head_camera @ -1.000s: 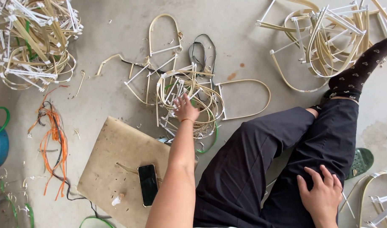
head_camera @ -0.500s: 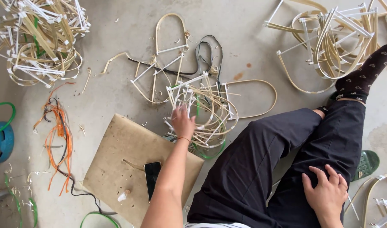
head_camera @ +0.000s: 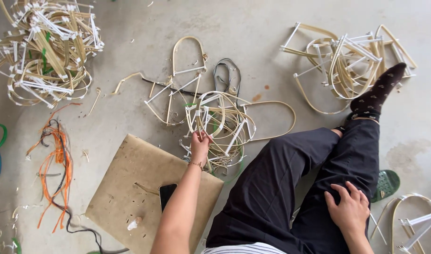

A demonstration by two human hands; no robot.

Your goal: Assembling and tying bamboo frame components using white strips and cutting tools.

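Trousers [head_camera: 290, 188], dark and loose, cover the seated person's legs at the lower edge of the view, and the right hand [head_camera: 349, 209] lies on the thigh at about five o'clock, fingers spread flat and gripping nothing. At seven o'clock a brown board [head_camera: 131, 178] rests on the concrete floor [head_camera: 253, 28] with a black phone [head_camera: 166, 194] on its near edge. The left arm runs up over that board, and the left hand [head_camera: 200, 145] near the centre has its fingers curled around the edge of a bundle of bent cane loops [head_camera: 222, 127], pale strips tied with white bars, which is tilted up off the floor just past the board's far corner. A dark sock [head_camera: 377, 94] covers the foot stretched out toward two o'clock. Orange cords [head_camera: 58, 160] lie tangled at nine o'clock. Farther off, loose loops [head_camera: 182, 75] are scattered at twelve o'clock, a big heap of cane frames [head_camera: 46, 51] sits at ten o'clock, and another heap [head_camera: 347, 61] lies at one o'clock, just beyond the foot.
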